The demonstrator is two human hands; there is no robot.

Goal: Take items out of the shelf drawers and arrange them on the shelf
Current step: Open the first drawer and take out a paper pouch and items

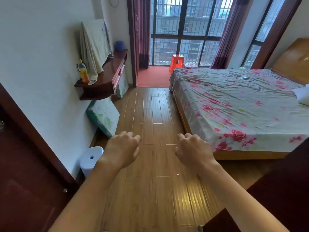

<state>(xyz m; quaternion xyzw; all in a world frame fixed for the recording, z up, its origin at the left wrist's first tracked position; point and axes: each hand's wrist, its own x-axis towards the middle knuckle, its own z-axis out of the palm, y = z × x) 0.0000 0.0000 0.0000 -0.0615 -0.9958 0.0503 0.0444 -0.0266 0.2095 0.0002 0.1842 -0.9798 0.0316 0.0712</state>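
The shelf (103,77), a dark red wall-mounted unit with pale-fronted drawers (119,74) along its edge, was fixed to the left wall, well ahead of the person and untouched. Across the floor (155,114) from the shelf stood the bed (242,104) under a flowered sheet. On the shelf a cloth-draped screen (94,46) leaned to the wall; below the shelf a flat green-printed package (103,115) rested against the wall, with a white stool (91,159) nearer the person. At the shelf's near end stood an orange drink bottle (83,72); at its far end, a blue roll (119,45). The left hand (122,150) and right hand (194,150) were held out over the floor, far short of the shelf, fingers loosely curled and holding nothing. No drawer looked pulled out, so the task seemed at its very start: the approach. The next move likely called for walking up to the shelf and reaching a drawer front to pull it open
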